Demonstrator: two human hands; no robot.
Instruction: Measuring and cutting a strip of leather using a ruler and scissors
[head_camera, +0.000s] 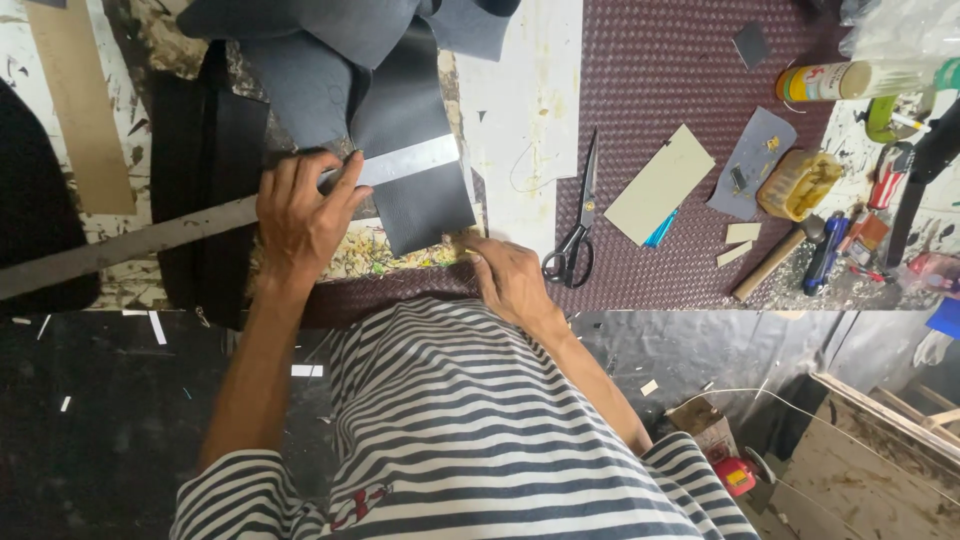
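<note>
My left hand (300, 215) presses flat on a long metal ruler (150, 240) that lies across a sheet of dark grey leather (420, 190) on the workbench. The ruler's bright end (415, 160) crosses the leather's upper part. My right hand (510, 275) rests at the leather's lower right corner, fingers curled at its edge; whether it holds a small tool is hidden. More dark leather (320, 70) is heaped behind the sheet.
Black scissors (575, 235) lie right of my right hand on a maroon textured mat (670, 60). Farther right are a tan card (660, 185), a grey leather scrap (750, 160), a glue tub (797, 185), a hammer (775, 260), a spray can (840, 80) and small tools.
</note>
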